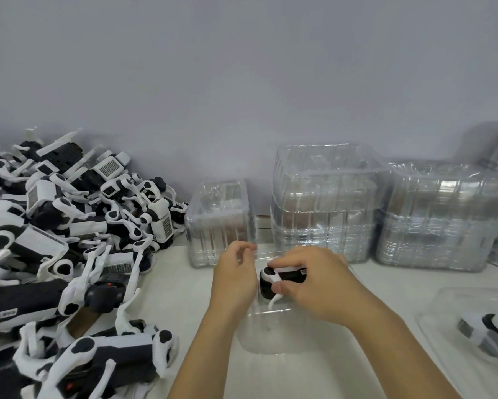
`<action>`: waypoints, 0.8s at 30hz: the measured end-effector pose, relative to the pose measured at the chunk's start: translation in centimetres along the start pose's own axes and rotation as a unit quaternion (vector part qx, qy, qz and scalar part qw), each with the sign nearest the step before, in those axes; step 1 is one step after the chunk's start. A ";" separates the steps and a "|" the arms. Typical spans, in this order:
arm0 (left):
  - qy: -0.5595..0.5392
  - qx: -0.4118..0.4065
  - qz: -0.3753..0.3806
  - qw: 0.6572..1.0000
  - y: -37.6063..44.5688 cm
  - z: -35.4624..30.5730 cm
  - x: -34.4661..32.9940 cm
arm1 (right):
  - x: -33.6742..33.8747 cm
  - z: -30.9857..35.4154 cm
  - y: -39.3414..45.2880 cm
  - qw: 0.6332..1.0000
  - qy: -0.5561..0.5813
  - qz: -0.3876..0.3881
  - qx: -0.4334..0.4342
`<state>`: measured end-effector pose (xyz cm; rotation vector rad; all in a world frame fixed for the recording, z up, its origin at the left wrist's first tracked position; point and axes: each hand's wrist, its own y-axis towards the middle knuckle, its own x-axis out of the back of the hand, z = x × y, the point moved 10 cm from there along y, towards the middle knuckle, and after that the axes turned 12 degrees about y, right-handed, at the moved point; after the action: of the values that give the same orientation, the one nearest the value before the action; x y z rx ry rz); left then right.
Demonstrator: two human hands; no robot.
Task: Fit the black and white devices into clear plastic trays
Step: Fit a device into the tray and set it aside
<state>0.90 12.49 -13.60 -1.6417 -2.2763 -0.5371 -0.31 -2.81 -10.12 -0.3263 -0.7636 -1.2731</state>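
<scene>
With the right hand gripping the device and the left hand curled at the clear tray, align it squarely before pressing it home.

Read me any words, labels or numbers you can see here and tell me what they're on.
None can be read.
Small white label on the black and white device held by the right hand: too blurred.
White label on a device in the pile at the left: marks show, too small.
Clear plastic trays: no print visible.
</scene>
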 end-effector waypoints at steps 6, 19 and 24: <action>0.018 -0.006 -0.002 1.000 0.1 0.0 0.1 | 0.3 0.1 -0.1 0.999 0.031 0.011 -0.002; 0.074 -0.033 -0.003 0.997 0.1 -0.5 0.3 | 4.8 -4.4 -0.8 0.989 0.019 -0.089 -0.117; 0.066 -0.026 0.004 0.997 -0.2 -0.5 0.2 | 5.1 -3.1 -0.8 0.990 -0.016 -0.100 -0.093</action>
<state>0.69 12.38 -13.05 -1.5890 -2.1779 -0.6877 0.48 -8.67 -9.12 -0.4309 -0.7196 -1.5362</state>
